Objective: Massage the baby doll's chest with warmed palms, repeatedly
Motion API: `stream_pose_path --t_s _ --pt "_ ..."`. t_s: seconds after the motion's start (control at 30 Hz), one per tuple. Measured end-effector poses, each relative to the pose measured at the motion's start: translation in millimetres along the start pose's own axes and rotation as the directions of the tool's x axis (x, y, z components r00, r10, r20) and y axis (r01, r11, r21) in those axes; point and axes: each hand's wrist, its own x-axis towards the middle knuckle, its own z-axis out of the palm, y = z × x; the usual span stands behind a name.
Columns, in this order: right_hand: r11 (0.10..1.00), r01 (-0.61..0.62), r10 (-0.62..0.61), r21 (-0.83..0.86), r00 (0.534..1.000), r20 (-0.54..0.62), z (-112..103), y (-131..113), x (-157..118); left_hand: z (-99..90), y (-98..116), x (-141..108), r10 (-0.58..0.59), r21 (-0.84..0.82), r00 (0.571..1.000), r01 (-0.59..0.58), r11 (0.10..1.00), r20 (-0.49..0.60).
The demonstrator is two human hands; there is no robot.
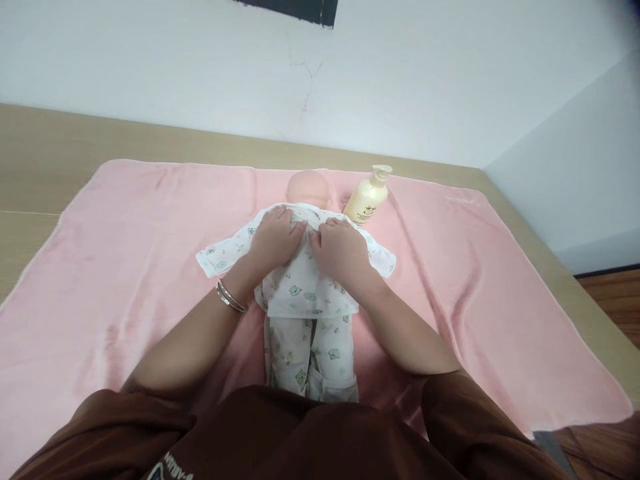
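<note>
Left hand (275, 235) and right hand (343, 248), side by side, seem to pinch the white shirt (311, 273) at the doll's collar. Under the doll (307, 188), which lies on its back or front, I cannot tell, spreads a pink blanket (145, 240). Right of its head is a pump bottle (369, 200). Settling the neckline looks in hand; the next move calls for light, even tension.

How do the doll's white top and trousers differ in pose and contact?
The top spreads its sleeves out to both sides, while the trousers have their legs side by side, pointing toward the person. The left hand and right hand are on the top near its neckline; neither is on the trousers. Both garments are white with small printed figures.
</note>
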Motion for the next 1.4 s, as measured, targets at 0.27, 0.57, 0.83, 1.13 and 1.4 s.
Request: stream_pose_path --t_s 0.27,0.57,0.83,1.13,1.4 --pt "0.990 0.058 -0.065 0.127 0.997 0.051 12.0 25.8 31.5 -16.1 28.6 -17.9 -0.087 -0.015 0.996 0.087 0.996 0.016" --pt "0.997 0.061 -0.058 0.053 0.997 -0.059 15.4 -6.1 -1.8 11.3 -3.6 3.9 0.055 -0.128 0.996 -0.064 0.990 -0.073" --pt "0.978 0.006 -0.006 0.207 1.000 -0.001 20.2 3.1 17.7 20.7 -0.3 0.0 0.020 -0.082 0.990 -0.032 0.996 -0.142" --pt "0.979 0.018 -0.008 0.205 0.999 -0.047 31.9 8.1 20.7 20.9 2.3 -1.2 -0.016 -0.091 0.993 0.005 0.996 -0.121" --pt "0.981 0.024 -0.013 0.193 0.998 -0.060 31.1 7.6 20.9 21.7 1.1 -0.5 -0.013 -0.086 0.991 0.002 0.996 -0.135"
